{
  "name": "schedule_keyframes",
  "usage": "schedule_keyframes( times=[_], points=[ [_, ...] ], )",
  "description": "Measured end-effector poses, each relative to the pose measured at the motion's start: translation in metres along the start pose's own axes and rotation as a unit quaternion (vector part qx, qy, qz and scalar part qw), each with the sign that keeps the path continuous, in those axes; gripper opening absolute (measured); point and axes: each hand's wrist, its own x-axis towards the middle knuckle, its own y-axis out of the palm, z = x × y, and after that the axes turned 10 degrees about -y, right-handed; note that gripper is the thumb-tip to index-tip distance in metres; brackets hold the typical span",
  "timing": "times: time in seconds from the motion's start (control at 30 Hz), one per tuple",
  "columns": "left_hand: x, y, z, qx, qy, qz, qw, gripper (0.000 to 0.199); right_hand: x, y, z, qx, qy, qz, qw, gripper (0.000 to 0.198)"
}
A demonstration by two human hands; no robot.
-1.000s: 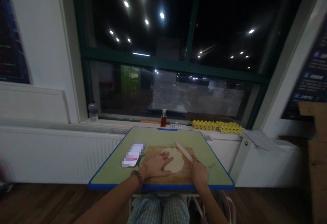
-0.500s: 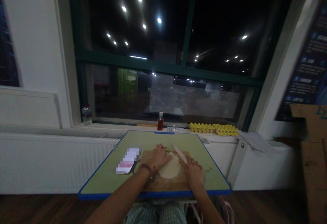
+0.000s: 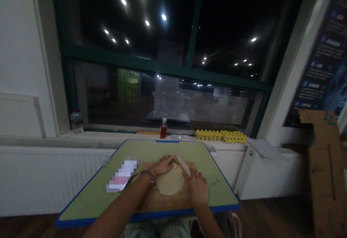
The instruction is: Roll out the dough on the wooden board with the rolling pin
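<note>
A round, flat sheet of dough (image 3: 171, 183) lies on a wooden board (image 3: 157, 206) in front of me. My right hand (image 3: 198, 187) is closed around the near end of a pale rolling pin (image 3: 183, 165), which slants across the dough's far right edge. At the dough's far left edge is my left hand (image 3: 162, 165), wearing a beaded bracelet (image 3: 148, 173). Its fingers stretch toward the far tip of the pin, with a small gap between them and the thumb. Whether those fingertips touch the pin is too blurred to tell.
The board rests on a green folding table (image 3: 89, 198) with a blue rim. A blurred-out phone (image 3: 123, 175) lies to the left. Beyond, the windowsill carries a red-liquid bottle (image 3: 163, 128), yellow egg trays (image 3: 221, 136) and a clear bottle (image 3: 77, 121). Cardboard (image 3: 325, 165) stands at the right.
The view has shifted, so the table appears farther left. My left hand has drawn back off the dough's surface toward its far edge, its thumb now closer to the fingers. My right hand keeps the rolling pin.
</note>
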Motion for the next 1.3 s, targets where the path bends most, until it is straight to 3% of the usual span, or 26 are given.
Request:
schedule_keyframes(
  times=[0.17, 0.37, 0.53, 0.63, 0.8, 0.97, 1.13, 1.3],
  points=[
    [-0.002, 0.006, 0.005, 0.0, -0.004, 0.009, 1.0, 0.02, 0.0, -0.003, 0.0, 0.002, -0.002, 0.011, 1.0, 0.038],
    [-0.003, 0.002, -0.005, -0.002, -0.001, 0.009, 1.0, 0.01, 0.0, -0.004, 0.0, 0.0, -0.004, 0.015, 1.0, 0.041],
    [-0.009, -0.006, -0.008, -0.011, 0.025, 0.049, 0.998, 0.005, 0.0, -0.003, 0.0, 0.006, 0.001, 0.027, 1.0, 0.043],
    [-0.021, -0.014, -0.006, -0.021, 0.065, 0.056, 0.996, 0.014, 0.0, -0.006, 0.001, 0.015, 0.002, 0.029, 0.999, 0.044],
    [-0.044, -0.027, -0.008, -0.007, 0.132, 0.059, 0.989, 0.048, -0.001, -0.009, 0.001, 0.011, 0.004, 0.029, 1.0, 0.043],
    [-0.059, -0.029, -0.009, 0.039, 0.161, 0.058, 0.984, 0.041, -0.001, -0.008, 0.0, 0.022, -0.001, 0.023, 0.999, 0.043],
    [-0.073, -0.027, -0.011, 0.084, 0.161, 0.059, 0.982, 0.049, -0.001, -0.007, -0.004, 0.036, -0.011, 0.025, 0.999, 0.045],
    [-0.087, -0.026, -0.013, 0.108, 0.145, 0.001, 0.984, 0.045, 0.003, -0.011, -0.006, 0.067, -0.062, 0.009, 0.996, 0.046]
  ],
)
